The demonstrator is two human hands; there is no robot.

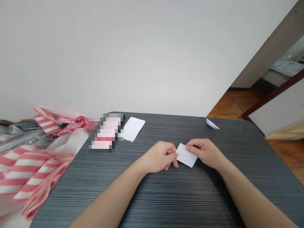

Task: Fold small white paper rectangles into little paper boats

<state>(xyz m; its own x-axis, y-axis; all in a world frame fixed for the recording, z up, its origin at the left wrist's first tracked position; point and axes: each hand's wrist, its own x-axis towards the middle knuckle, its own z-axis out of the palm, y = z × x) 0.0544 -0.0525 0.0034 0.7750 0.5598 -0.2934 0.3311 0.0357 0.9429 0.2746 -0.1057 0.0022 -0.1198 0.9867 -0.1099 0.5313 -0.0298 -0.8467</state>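
Between my two hands is a small white piece of paper (186, 156), held slightly above the dark table (171, 199). My left hand (163, 156) pinches its left edge between thumb and fingers. At its upper right edge, my right hand (204, 152) grips it with the thumb on top; the fingers behind are partly hidden. A stack or sheet of white paper (134, 129) lies flat farther back to the left. Near the table's back edge on the right sits a folded white paper (212, 124), with one flap raised.
A pixelated, blurred-out flat object (106, 131) lies at the table's back left. Red-and-white striped fabric (30, 167) is heaped beside the table on the left, with clear plastic (79, 139) near it. A pale wall (142, 57) rises behind the table. Wooden floor (223, 103) shows at right.
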